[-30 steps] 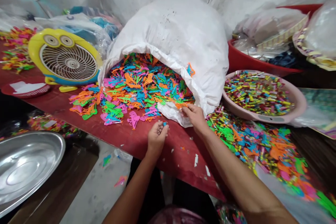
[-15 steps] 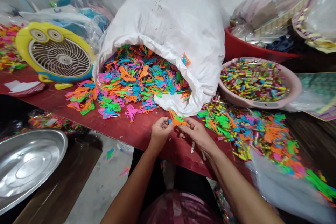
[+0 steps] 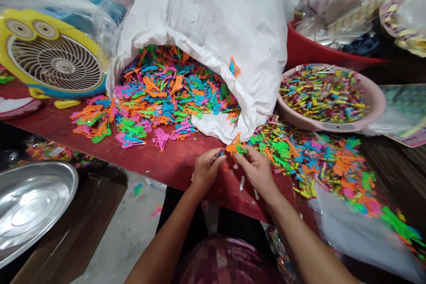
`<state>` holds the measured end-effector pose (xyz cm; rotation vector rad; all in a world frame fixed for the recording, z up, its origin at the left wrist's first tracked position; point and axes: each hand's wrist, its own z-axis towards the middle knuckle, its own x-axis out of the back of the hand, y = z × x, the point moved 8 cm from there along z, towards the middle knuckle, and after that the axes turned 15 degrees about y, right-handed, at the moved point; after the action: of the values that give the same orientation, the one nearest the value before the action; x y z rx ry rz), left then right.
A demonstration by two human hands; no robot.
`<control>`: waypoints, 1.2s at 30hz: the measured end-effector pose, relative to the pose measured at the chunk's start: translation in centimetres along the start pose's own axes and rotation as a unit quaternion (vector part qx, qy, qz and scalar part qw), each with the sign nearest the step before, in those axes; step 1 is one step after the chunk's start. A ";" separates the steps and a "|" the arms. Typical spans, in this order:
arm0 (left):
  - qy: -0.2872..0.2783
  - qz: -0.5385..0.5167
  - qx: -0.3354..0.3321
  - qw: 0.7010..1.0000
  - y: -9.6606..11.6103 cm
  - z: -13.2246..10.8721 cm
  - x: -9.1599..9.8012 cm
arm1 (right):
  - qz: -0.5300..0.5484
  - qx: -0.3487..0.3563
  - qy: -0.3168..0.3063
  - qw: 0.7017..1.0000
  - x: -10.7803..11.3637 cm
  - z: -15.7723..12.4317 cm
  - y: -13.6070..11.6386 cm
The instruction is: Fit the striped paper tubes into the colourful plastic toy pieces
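Observation:
My left hand point(image 3: 208, 169) pinches a small blue plastic piece point(image 3: 221, 153) between its fingertips, just below the lip of the white woven sack point(image 3: 206, 13). My right hand point(image 3: 256, 171) grips a small tangle of orange and green plastic shapes point(image 3: 237, 145) close to the left hand. The sack lies on its side on a red table point(image 3: 179, 162), spilling a heap of multicoloured flat plastic shapes point(image 3: 173, 86). A second spread of shapes mixed with small tubes point(image 3: 316, 164) lies to the right of my right hand.
A pink basin point(image 3: 333, 97) of small colourful tubes stands at the right, with a red tub point(image 3: 309, 46) behind it. A yellow cartoon-style fan point(image 3: 55, 60) stands at the left. A steel tray point(image 3: 31, 208) sits below the table's left edge.
My right hand has picked up orange and green shapes from the sack's lip and moved beside my left hand. The view has shifted, so the sack and fan appear higher and further left.

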<state>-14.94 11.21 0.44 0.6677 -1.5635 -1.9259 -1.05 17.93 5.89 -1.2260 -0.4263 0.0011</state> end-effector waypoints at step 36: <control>-0.115 0.155 -0.150 0.970 1.3 -1.3 -1.8 | -0.026 0.017 -0.026 0.999 -1.3 -1.2 0.1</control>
<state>-12.56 11.34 1.52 0.0677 -1.3674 -1.9883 -1.84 16.56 5.05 -1.1834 -0.5005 -0.0044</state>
